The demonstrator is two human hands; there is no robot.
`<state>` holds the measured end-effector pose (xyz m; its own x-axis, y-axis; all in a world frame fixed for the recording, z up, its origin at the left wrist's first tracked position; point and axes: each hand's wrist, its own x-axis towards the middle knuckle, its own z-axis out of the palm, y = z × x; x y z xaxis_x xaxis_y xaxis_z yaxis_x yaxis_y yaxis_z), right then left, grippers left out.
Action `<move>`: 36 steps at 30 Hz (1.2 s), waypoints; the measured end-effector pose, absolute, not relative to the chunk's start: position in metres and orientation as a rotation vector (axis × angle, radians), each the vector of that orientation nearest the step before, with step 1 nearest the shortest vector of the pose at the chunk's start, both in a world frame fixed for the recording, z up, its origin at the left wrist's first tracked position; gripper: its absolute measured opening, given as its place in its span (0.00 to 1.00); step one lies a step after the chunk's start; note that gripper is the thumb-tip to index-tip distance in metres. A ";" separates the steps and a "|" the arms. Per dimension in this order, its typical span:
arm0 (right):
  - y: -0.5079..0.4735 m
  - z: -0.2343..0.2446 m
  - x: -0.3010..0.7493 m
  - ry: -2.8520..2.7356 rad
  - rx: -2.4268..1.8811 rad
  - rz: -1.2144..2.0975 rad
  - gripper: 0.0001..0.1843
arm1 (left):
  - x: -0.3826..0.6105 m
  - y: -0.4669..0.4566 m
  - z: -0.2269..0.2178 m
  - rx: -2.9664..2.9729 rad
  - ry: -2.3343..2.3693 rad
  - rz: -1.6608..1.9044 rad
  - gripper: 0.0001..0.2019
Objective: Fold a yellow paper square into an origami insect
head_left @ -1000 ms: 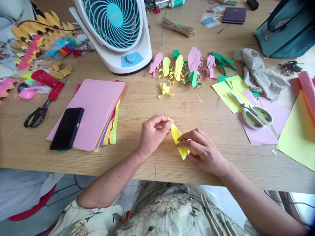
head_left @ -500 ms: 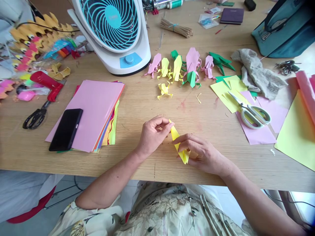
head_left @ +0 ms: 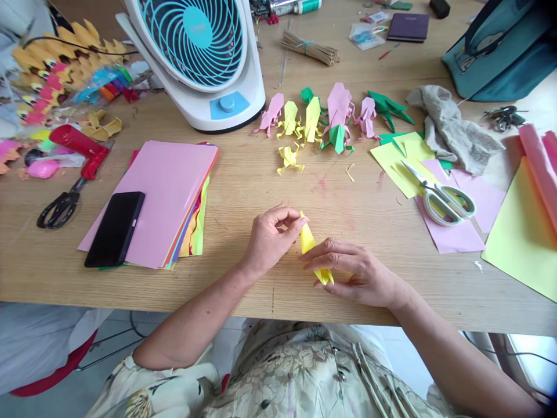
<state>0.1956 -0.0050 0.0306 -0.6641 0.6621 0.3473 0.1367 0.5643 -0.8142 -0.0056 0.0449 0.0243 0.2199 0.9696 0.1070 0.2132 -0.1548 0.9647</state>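
Note:
A narrow folded piece of yellow paper (head_left: 308,239) lies between my two hands near the front of the wooden table (head_left: 304,191). My left hand (head_left: 270,238) pinches its upper tip with thumb and fingers. My right hand (head_left: 352,271) grips its lower part, fingers curled over the fold so that only the bottom corner sticks out.
A stack of coloured paper (head_left: 165,197) with a black phone (head_left: 115,227) lies left. Several folded paper figures (head_left: 322,119) sit behind, a fan (head_left: 200,52) beyond. Grey-handled scissors (head_left: 439,194) rest on paper scraps right; black scissors (head_left: 58,206) far left. A grey cloth (head_left: 452,128) and teal bag (head_left: 500,52) lie at the back right.
My right hand has rolled over the yellow paper, folding it narrower, so less of its lower half shows. The left hand keeps its pinch on the tip.

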 end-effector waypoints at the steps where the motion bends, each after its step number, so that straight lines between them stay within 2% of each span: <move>1: -0.005 0.031 0.196 -2.146 -0.632 1.058 0.15 | -0.006 0.045 0.024 1.573 1.150 1.030 0.11; 6: -0.004 0.030 0.197 -2.178 -0.628 1.020 0.15 | -0.007 0.045 0.024 1.595 1.147 1.041 0.11; 13: -0.002 0.026 0.196 -2.324 -0.681 0.615 0.10 | -0.008 0.045 0.025 1.608 1.131 1.087 0.10; 19: -0.003 0.023 0.193 -2.351 -0.682 0.666 0.07 | -0.008 0.046 0.025 1.619 1.126 1.094 0.09; 28: -0.007 0.021 0.195 -2.367 -0.704 0.759 0.14 | -0.009 0.048 0.026 1.631 1.178 1.124 0.10; 36: -0.004 0.021 0.192 -2.364 -0.724 0.584 0.09 | -0.009 0.049 0.025 1.687 1.193 1.115 0.10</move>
